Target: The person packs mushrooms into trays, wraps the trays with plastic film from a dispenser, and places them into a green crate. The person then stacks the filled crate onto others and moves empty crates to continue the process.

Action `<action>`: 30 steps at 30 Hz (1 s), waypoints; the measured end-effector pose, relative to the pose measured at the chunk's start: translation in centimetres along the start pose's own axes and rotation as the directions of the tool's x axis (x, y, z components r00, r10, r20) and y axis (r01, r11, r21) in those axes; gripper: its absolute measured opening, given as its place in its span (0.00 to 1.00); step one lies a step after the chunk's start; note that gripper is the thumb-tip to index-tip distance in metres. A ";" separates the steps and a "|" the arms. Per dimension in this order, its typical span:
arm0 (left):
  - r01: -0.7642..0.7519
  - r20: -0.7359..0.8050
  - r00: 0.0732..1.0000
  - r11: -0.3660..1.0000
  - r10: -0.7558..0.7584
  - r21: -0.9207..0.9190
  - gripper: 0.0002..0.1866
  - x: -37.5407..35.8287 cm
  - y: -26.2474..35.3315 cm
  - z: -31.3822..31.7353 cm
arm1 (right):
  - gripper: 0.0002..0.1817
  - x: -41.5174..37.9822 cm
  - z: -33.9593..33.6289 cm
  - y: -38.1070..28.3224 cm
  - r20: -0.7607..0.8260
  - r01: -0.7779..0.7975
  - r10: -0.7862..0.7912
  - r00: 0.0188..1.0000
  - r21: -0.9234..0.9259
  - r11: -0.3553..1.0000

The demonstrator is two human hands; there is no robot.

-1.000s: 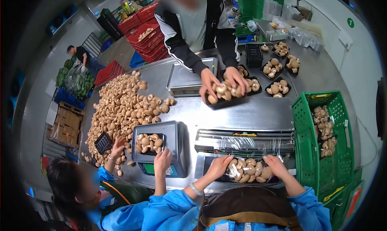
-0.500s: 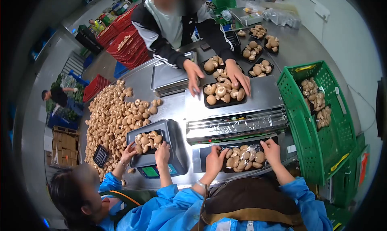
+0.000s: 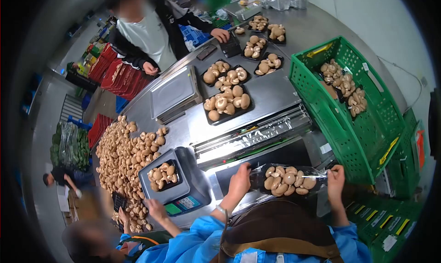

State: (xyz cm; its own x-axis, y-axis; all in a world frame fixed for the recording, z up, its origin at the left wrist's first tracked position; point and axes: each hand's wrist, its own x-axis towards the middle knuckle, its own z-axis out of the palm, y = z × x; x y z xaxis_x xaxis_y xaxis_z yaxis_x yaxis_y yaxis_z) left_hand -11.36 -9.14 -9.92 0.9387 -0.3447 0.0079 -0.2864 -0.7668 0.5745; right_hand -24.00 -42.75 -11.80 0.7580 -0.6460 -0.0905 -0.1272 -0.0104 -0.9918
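In front of me is a black tray of brown mushrooms (image 3: pixel 288 182) with clear plastic film (image 3: pixel 257 175) around it. My left hand (image 3: pixel 240 182) pinches the film at the tray's left end. On the other side, my right hand (image 3: pixel 336 180) grips the gathered film at the right end. The pack looks lifted above the metal surface near the table's front edge. Just beyond it lies the film wrapper (image 3: pixel 250 136), with clear film across its rollers. On its steel top stands an unwrapped black tray of mushrooms (image 3: pixel 226 103).
A green crate (image 3: pixel 363 148) with packed mushrooms stands at right. To the left, a scale (image 3: pixel 183 189) carries a mushroom tray (image 3: pixel 162 175) beside a big mushroom pile (image 3: pixel 121 157). A co-worker's hand (image 3: pixel 156 210) is near the scale; another person (image 3: pixel 147 38) stands across the table.
My hands have drawn the film out at both ends and moved the pack off the wrapper's front plate toward me. The person opposite has let go of the trays; the co-worker's hands left the scale's tray.
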 end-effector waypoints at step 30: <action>0.376 0.670 0.625 0.596 0.402 -0.709 0.19 5.5 17.2 1.1 | 0.36 5.3 3.1 -25.9 0.852 0.094 0.422 0.308 -0.469 0.878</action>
State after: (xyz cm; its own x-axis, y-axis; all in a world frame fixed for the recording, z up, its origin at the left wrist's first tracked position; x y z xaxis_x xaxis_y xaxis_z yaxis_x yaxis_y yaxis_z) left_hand -11.29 -24.82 -0.96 0.3427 -0.8861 -0.3121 0.3187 -0.2029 0.9259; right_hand -14.71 -43.52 13.09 0.7252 0.4470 -0.5237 -0.3404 -0.4283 -0.8370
